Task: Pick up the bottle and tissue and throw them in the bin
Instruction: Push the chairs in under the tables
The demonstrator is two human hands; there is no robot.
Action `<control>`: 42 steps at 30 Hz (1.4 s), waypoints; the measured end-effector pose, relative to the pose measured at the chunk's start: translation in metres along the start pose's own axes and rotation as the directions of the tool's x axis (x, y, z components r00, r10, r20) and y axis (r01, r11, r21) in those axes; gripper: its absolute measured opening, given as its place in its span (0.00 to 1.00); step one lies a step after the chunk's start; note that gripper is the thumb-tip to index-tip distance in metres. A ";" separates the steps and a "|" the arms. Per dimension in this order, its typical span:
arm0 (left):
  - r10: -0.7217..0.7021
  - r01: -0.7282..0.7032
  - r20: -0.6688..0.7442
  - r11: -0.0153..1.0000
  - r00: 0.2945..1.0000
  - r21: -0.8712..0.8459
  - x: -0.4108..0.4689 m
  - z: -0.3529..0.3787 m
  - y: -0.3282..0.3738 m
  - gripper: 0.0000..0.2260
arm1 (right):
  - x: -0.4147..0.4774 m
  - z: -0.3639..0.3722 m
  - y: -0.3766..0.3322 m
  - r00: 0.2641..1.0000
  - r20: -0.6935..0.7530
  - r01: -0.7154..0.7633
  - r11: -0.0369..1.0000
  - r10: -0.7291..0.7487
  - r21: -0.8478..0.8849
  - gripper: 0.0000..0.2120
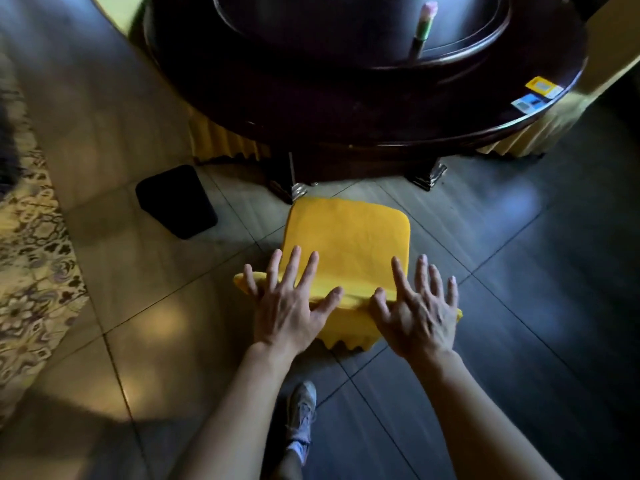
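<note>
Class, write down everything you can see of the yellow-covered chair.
The yellow-covered chair stands on the tiled floor, facing a dark round table. Bright yellow fabric, seemingly soft, cloaks its seat and back and ends in a scalloped hem. The left hand and right hand rest on its back's top edge, fingers spread.

Yellow-covered chair (346, 237), touched by left hand (291, 308) and right hand (419, 317), fingers spread; black bin (176, 202) placed nearby, left.
</note>
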State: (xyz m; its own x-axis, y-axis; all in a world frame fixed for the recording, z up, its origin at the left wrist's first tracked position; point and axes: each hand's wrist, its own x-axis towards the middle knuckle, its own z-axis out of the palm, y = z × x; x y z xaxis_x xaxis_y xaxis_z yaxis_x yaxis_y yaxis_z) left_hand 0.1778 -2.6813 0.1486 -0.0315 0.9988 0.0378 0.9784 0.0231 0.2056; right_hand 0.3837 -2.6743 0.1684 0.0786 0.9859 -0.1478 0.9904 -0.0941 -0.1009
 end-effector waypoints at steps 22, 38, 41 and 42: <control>0.005 -0.004 -0.079 1.000 0.997 0.018 0.235 0.022 0.048 0.32 | 0.241 -0.031 0.016 0.986 -0.168 0.016 1.000 -0.014 0.010 0.35; -0.046 0.045 -0.099 0.999 0.994 -0.011 0.390 0.039 0.100 0.32 | 0.412 -0.054 0.046 0.943 -0.327 0.082 0.994 -0.056 0.066 0.31; -0.053 0.052 -0.101 0.999 0.994 -0.010 0.389 0.043 0.113 0.31 | 0.418 -0.054 0.061 0.929 -0.361 0.110 0.992 -0.081 0.063 0.30; -0.055 0.055 -0.104 0.998 0.993 -0.006 0.388 0.044 0.114 0.31 | 0.419 -0.053 0.062 0.923 -0.374 0.120 0.990 -0.086 0.068 0.30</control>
State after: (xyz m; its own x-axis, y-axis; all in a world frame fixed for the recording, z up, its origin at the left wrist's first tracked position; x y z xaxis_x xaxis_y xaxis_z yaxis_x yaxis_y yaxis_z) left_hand 0.2860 -2.2894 0.1437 -0.1065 0.9861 0.1278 0.9739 0.0776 0.2132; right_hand 0.4840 -2.2600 0.1520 0.0296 0.9703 0.2401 0.9827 0.0157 -0.1846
